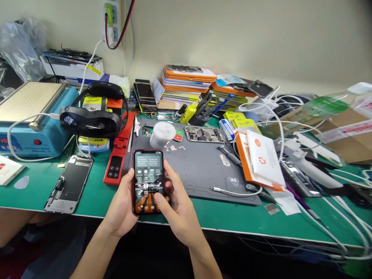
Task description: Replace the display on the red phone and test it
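A smartphone [148, 180] with a red edge is held upright over the front of the bench, its screen lit with app icons. My left hand [120, 203] grips its left side, thumb along the edge. My right hand [177, 203] wraps the right side, and its thumb lies over the lower part of the screen; its other fingers are partly hidden behind the phone. Just beyond the phone, a white round tub [162, 134] stands on the dark grey work mat [200, 174]. Left of the phone lies a red tool with a button panel [115, 167].
An opened phone [205, 134] lies on the mat. A detached phone screen [69, 186] is at the left, near a black headset [93, 120] and a blue machine [37, 135]. Boxes [258, 159] and white cables crowd the right. Another person's arm [14, 224] shows at lower left.
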`<state>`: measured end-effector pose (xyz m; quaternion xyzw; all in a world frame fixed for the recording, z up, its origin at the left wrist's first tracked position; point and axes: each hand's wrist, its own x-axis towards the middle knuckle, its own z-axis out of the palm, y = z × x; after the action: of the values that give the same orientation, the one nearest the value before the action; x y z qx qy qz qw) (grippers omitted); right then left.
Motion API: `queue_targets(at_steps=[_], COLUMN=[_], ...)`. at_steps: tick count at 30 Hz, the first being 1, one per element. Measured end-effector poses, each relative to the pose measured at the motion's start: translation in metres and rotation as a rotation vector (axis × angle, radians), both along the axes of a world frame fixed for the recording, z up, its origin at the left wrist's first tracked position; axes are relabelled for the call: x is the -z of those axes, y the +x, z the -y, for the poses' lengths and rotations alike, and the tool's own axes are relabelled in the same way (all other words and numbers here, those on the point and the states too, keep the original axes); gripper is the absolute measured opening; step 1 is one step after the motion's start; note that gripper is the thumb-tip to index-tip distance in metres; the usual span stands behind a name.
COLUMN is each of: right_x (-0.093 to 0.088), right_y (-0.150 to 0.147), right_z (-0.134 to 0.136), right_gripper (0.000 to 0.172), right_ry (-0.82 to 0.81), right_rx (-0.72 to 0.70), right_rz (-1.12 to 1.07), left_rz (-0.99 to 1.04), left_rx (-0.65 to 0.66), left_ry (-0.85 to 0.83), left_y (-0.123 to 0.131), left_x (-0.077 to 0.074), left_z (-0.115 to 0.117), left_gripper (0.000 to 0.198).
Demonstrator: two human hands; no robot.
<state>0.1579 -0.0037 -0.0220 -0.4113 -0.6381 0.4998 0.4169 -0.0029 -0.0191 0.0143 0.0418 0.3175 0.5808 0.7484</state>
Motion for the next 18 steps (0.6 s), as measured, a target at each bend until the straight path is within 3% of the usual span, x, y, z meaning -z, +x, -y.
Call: queue_targets(at_steps=[13, 18], right_x=[0.0, -0.007], right_y=[0.003, -0.001], right_z=[0.002, 0.0], right_gripper=[0.063, 0.107], right_ry=[-0.016, -0.054], right_rx=[0.018, 0.008], right_rz=[-0.027, 0.026], left_rz=[0.0, -0.084], left_rx=[0.021, 0.024], left_ry=[-0.01, -0.043], left_y=[0.001, 0.002], left_x=[-0.003, -0.005], left_z=[0.0, -0.001], left_gripper=[0.052, 0.055])
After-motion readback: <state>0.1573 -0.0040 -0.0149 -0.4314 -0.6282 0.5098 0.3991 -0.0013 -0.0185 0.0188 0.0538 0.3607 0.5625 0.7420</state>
